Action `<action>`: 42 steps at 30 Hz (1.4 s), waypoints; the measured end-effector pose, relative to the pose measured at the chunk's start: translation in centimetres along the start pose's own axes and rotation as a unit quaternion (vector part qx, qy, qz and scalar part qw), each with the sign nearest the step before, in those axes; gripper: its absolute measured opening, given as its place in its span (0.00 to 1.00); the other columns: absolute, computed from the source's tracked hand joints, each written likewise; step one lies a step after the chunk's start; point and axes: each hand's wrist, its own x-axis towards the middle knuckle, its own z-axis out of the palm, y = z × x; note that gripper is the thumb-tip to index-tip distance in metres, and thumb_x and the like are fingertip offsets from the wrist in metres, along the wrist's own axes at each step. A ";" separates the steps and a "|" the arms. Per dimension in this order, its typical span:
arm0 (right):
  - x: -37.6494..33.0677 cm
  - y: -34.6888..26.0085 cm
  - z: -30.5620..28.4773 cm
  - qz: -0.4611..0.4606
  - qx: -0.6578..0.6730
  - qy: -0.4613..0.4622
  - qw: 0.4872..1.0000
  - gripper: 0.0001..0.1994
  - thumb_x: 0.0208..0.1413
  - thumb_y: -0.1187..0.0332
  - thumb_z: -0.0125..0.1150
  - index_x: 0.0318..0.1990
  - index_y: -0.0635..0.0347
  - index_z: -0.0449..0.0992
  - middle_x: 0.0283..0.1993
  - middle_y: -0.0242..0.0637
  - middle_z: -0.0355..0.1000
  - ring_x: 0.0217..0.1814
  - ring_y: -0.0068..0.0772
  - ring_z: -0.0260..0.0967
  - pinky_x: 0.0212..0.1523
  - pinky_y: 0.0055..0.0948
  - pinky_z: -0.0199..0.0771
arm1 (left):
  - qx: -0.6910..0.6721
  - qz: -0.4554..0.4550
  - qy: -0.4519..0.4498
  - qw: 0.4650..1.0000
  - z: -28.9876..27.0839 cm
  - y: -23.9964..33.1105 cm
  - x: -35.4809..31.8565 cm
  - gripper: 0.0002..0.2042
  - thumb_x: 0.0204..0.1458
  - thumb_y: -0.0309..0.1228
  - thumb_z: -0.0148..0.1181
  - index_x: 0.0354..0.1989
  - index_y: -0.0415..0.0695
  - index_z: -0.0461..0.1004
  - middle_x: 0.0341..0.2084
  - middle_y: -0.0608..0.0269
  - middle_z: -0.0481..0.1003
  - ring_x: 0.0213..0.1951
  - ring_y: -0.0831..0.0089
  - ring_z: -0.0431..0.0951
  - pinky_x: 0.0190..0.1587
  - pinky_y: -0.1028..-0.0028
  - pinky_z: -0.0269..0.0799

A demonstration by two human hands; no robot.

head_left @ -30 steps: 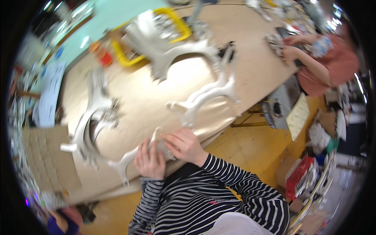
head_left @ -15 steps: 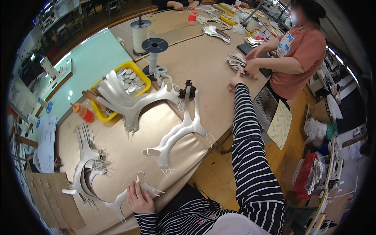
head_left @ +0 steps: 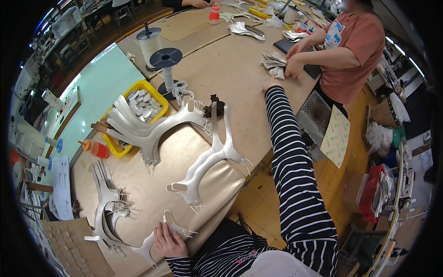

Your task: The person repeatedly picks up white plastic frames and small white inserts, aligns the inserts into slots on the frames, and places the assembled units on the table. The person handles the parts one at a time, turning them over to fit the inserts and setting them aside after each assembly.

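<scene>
My left hand (head_left: 170, 240) lies with its fingers stretched out on a branched, silver-white leather-like piece (head_left: 146, 248) near the table's front edge. More such pieces (head_left: 105, 196) lie stacked just beyond it, to the left. My right arm reaches far out across the table. At its end my right hand (head_left: 271, 83) meets the lower edge of a bundle of silver strips (head_left: 274, 63); its fingers are too small and hidden to read. A co-worker's hands (head_left: 295, 64) are at the same bundle. Between my hands lies another branched silver piece (head_left: 203, 164).
A yellow basket (head_left: 162, 99) of small silver pieces stands at the left, with long silver straps (head_left: 134, 122) leaning over it. Nearby are an orange bottle (head_left: 95, 148), thread spools (head_left: 166, 59) and a dark brown scrap (head_left: 213, 107). A co-worker (head_left: 351, 55) stands at the right edge.
The view has turned slightly to the right. My right hand has come closer against the bundle of strips. My left hand stays on the silver piece.
</scene>
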 end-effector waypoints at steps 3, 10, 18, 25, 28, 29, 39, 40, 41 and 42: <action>-0.6 -1.1 1.2 0.019 -0.134 0.046 0.990 0.44 0.61 0.57 0.56 0.79 0.53 0.37 0.60 0.41 0.75 0.58 0.39 0.76 0.53 0.42 0.77 | -0.002 0.003 0.004 1.000 0.1 0.0 0.0 0.23 0.59 0.34 0.54 0.63 0.44 0.72 0.64 0.54 0.70 0.66 0.50 0.67 0.65 0.53 0.61; -2.7 -4.0 6.1 0.049 -0.375 0.180 0.908 0.32 0.66 0.66 0.51 0.77 0.57 0.52 0.17 0.15 0.70 0.14 0.21 0.66 0.16 0.33 0.65 | -0.004 0.012 0.010 1.000 0.3 -0.3 -0.1 0.22 0.59 0.34 0.54 0.63 0.45 0.72 0.63 0.55 0.70 0.66 0.51 0.68 0.63 0.53 0.62; -4.2 -4.1 6.7 -0.043 -0.426 0.254 0.867 0.07 0.60 0.72 0.56 0.35 0.60 0.81 0.35 0.35 0.72 0.16 0.37 0.73 0.13 0.40 0.69 | -0.001 0.023 0.036 0.999 0.6 -0.4 0.0 0.21 0.59 0.34 0.55 0.61 0.46 0.74 0.62 0.57 0.72 0.64 0.53 0.70 0.61 0.54 0.64; -3.7 -4.8 7.4 0.008 -0.532 0.229 0.815 0.25 0.64 0.73 0.52 0.69 0.66 0.65 0.34 0.43 0.81 0.20 0.32 0.74 0.19 0.31 0.69 | -0.011 0.042 0.056 0.997 1.1 -0.8 -0.3 0.19 0.60 0.29 0.53 0.60 0.41 0.75 0.62 0.54 0.74 0.63 0.53 0.73 0.59 0.59 0.69; -3.2 -4.7 8.4 0.056 -0.638 0.233 0.732 0.28 0.64 0.77 0.52 0.72 0.63 0.60 0.35 0.42 0.82 0.24 0.32 0.78 0.21 0.28 0.73 | -0.019 0.054 0.059 0.997 1.3 -1.0 -0.4 0.19 0.61 0.27 0.52 0.59 0.40 0.76 0.61 0.52 0.74 0.62 0.53 0.74 0.58 0.60 0.70; -3.0 -4.7 8.7 0.065 -0.679 0.217 0.699 0.29 0.64 0.79 0.53 0.73 0.62 0.59 0.35 0.42 0.82 0.26 0.32 0.79 0.22 0.27 0.74 | -0.020 0.051 0.059 0.997 1.3 -1.0 -0.5 0.19 0.60 0.27 0.52 0.59 0.40 0.76 0.61 0.51 0.74 0.62 0.53 0.74 0.58 0.60 0.70; -0.3 -4.0 9.8 0.057 -0.680 0.228 0.694 0.29 0.61 0.80 0.57 0.71 0.64 0.60 0.37 0.41 0.83 0.25 0.29 0.78 0.22 0.27 0.77 | -0.018 0.056 0.062 0.996 1.4 -1.1 -0.6 0.20 0.59 0.26 0.52 0.61 0.39 0.75 0.60 0.50 0.75 0.62 0.52 0.75 0.59 0.59 0.71; -0.2 -3.9 9.9 0.051 -0.673 0.226 0.702 0.29 0.61 0.80 0.58 0.70 0.64 0.60 0.37 0.42 0.83 0.24 0.29 0.78 0.22 0.27 0.77 | -0.016 0.056 0.058 0.997 1.3 -1.1 -0.6 0.20 0.59 0.25 0.52 0.61 0.39 0.75 0.60 0.50 0.75 0.62 0.52 0.75 0.59 0.59 0.71; -0.2 -3.9 9.8 0.046 -0.665 0.226 0.710 0.29 0.61 0.80 0.58 0.70 0.65 0.61 0.37 0.42 0.83 0.23 0.28 0.78 0.22 0.27 0.76 | -0.019 0.055 0.056 0.997 1.2 -1.0 -0.6 0.20 0.59 0.25 0.52 0.61 0.39 0.75 0.60 0.50 0.75 0.62 0.52 0.75 0.59 0.59 0.71; -0.3 -3.9 9.8 0.047 -0.657 0.228 0.717 0.29 0.61 0.80 0.58 0.70 0.65 0.61 0.37 0.42 0.83 0.23 0.28 0.77 0.22 0.26 0.76 | -0.021 0.055 0.055 0.997 1.2 -1.0 -0.5 0.20 0.59 0.25 0.52 0.61 0.39 0.75 0.60 0.49 0.75 0.61 0.51 0.75 0.59 0.59 0.71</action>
